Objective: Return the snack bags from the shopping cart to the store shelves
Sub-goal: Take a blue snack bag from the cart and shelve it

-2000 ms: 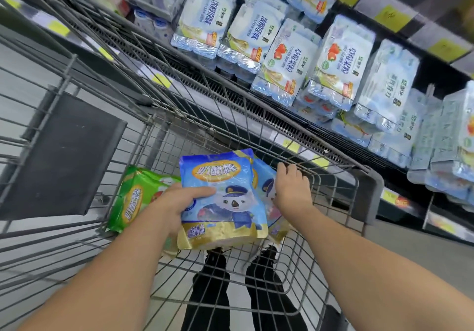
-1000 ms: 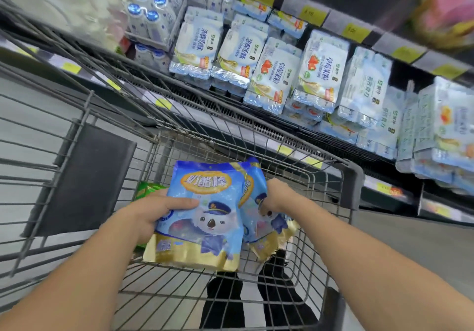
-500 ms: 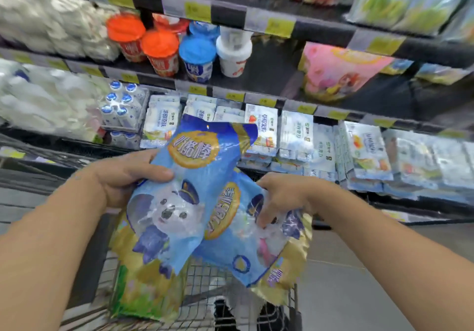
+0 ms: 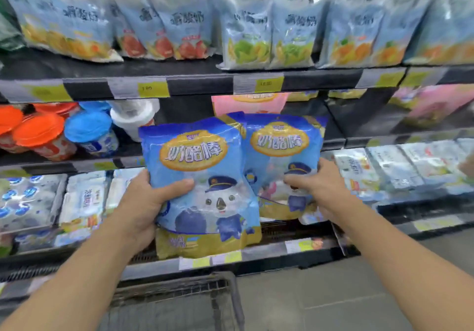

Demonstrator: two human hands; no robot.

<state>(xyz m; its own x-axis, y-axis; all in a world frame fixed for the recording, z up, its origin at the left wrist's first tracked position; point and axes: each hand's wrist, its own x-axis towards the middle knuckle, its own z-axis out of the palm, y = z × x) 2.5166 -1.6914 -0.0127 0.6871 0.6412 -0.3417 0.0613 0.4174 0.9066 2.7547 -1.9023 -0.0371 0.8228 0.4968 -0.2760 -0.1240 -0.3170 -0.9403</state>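
Blue snack bags are held upright in front of the shelves, one in each hand, long axes vertical and printed faces toward the camera. The left bag (image 4: pixel 202 184) is gripped at its left edge by the left hand (image 4: pixel 143 202), thumb across the front and fingers curled behind. The right bag (image 4: pixel 282 161) is pinched low on its right side by the right hand (image 4: pixel 320 184); its left edge is overlapped by the left bag, which lies nearer.

The move to come is judged to turn on the gap in the middle shelf (image 4: pixel 184 110): it lies directly behind and slightly above both bags, farther than the fingers, so a forward push would be required. A pink bag (image 4: pixel 251 105) is seen just behind the right bag, and the right hand appears nearer to that slot.

To the left on that shelf, cups with orange lids (image 4: pixel 38 130) and a blue-lidded cup (image 4: pixel 88 130) are stored. Pale blue fruit-printed bags (image 4: pixel 243 23) are ranged along the top shelf, and wrapped multipacks (image 4: pixel 84 200) fill the lower shelf. The shopping cart (image 4: pixel 179 294) is seen at the near edge; its contents cannot be told.
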